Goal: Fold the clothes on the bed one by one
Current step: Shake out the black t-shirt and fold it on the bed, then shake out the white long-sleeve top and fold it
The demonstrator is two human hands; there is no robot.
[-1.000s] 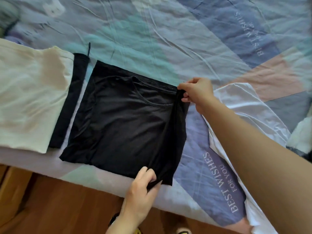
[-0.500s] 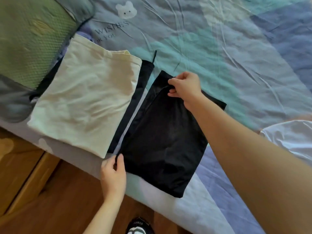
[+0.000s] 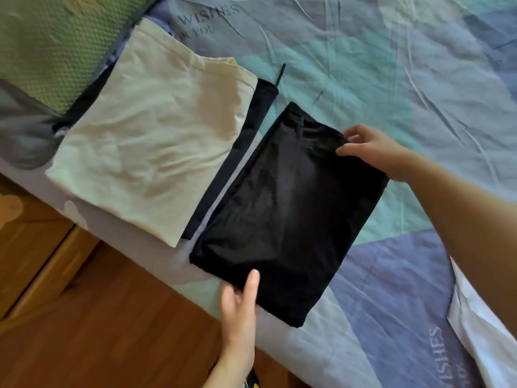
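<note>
Your left hand (image 3: 237, 301) pinches the near edge of the folded black garment (image 3: 288, 214), thumb on top and fingers tucked beneath, while your right hand (image 3: 372, 151) grips its far corner between thumb and curled fingers. The garment lies flat near the edge of the patterned bedsheet (image 3: 391, 65), just beside the folded cream garment (image 3: 151, 141), which rests on a dark piece (image 3: 251, 113).

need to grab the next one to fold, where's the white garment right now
In the head view the white garment lies unfolded at the lower right edge of the frame, on the bedspread, under the right forearm and right of the folded black shirt.
</note>
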